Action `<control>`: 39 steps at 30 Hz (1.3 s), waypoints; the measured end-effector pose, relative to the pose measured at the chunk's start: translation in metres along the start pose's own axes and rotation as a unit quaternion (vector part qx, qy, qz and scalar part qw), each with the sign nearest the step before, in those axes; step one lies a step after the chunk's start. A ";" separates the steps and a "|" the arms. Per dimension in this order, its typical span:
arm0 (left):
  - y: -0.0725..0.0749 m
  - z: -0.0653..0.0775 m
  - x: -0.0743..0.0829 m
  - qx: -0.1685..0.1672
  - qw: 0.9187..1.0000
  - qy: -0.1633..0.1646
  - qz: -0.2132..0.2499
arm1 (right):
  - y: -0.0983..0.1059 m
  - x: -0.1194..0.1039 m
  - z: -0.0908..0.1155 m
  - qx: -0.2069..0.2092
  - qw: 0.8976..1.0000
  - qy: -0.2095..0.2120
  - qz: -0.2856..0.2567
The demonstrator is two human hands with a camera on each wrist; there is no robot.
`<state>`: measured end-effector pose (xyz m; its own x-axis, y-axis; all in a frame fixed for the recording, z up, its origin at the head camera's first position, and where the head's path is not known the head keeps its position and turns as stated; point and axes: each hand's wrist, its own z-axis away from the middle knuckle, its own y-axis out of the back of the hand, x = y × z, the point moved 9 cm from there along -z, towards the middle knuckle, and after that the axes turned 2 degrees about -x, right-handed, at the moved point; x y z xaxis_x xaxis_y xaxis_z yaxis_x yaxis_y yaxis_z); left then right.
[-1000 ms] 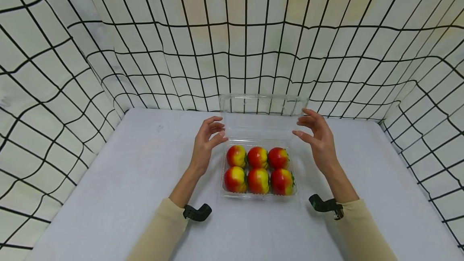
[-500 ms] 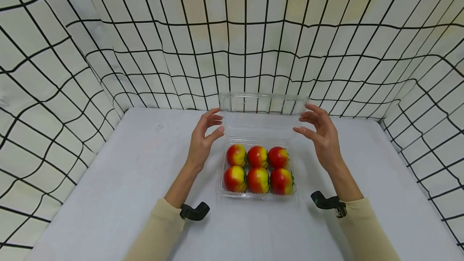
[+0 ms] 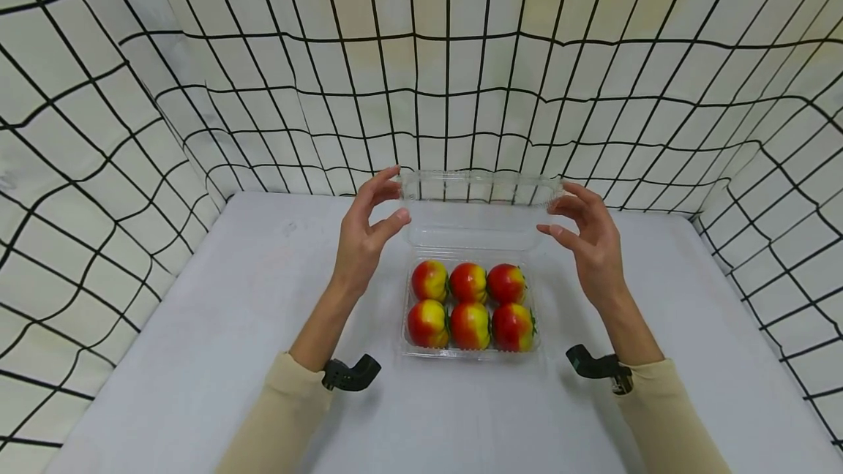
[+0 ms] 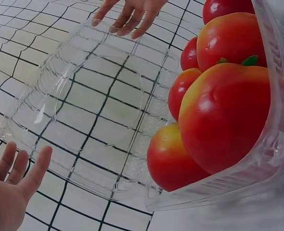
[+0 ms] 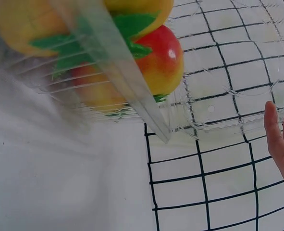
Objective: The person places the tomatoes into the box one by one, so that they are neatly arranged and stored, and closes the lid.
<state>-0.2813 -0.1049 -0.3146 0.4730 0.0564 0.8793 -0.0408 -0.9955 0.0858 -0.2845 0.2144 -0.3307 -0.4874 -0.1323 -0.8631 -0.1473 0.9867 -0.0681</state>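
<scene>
A clear plastic clamshell box (image 3: 461, 355) stands on the table, its base filled with several red-and-yellow fruits (image 3: 470, 325) in two rows. Green leaves on the fruits show close up in the right wrist view. The transparent lid (image 3: 470, 222) is raised at the far side. My left hand (image 3: 361, 243) is at the lid's left edge, with thumb and fingers apart. At the right edge my right hand (image 3: 593, 247) mirrors it, fingers loosely bent. In the left wrist view the left fingers (image 4: 36, 168) are beside the lid's rim; whether they touch it I cannot tell.
A black wire grid (image 3: 448, 72) over pale panels rises behind the table and along both sides. The white tabletop (image 3: 461, 415) extends around the box. Each wrist wears a black camera mount (image 3: 352, 373) below the hand.
Both hands have moved away from me, up along the sides of the raised lid, and the left hand's fingers have reached its upper corner. The fruits and box stay put.
</scene>
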 end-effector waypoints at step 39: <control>0.005 0.025 -0.020 0.036 0.998 -0.018 0.050 | -0.003 0.002 0.019 -0.017 1.000 -0.014 -0.020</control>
<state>-0.2693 -0.1129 -0.3437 0.5017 -0.0457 0.8638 -0.0267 -0.9989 -0.0374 -0.2690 0.2125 -0.3417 -0.4558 -0.1689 -0.8739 -0.1952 0.9769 -0.0870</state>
